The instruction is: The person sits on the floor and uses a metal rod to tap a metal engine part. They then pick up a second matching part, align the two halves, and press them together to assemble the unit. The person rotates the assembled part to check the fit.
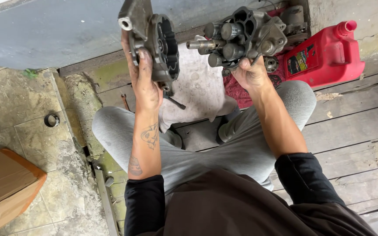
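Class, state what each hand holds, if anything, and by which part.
The left hand grips a dark metal housing cover by its lower edge. The right hand holds a metal pump body with cylinders from underneath.

Grimy housing [156,46] and piston block [241,37] held apart

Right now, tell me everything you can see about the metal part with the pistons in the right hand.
The piston block is a grimy grey cast-metal body with several short cylindrical pistons and a splined shaft sticking out toward the left. Its upper face shows dark openings. The right hand holds it from below, raised above the lap, pistons facing the cover held in the left hand; the two parts are apart. Behind it lies a red jug.
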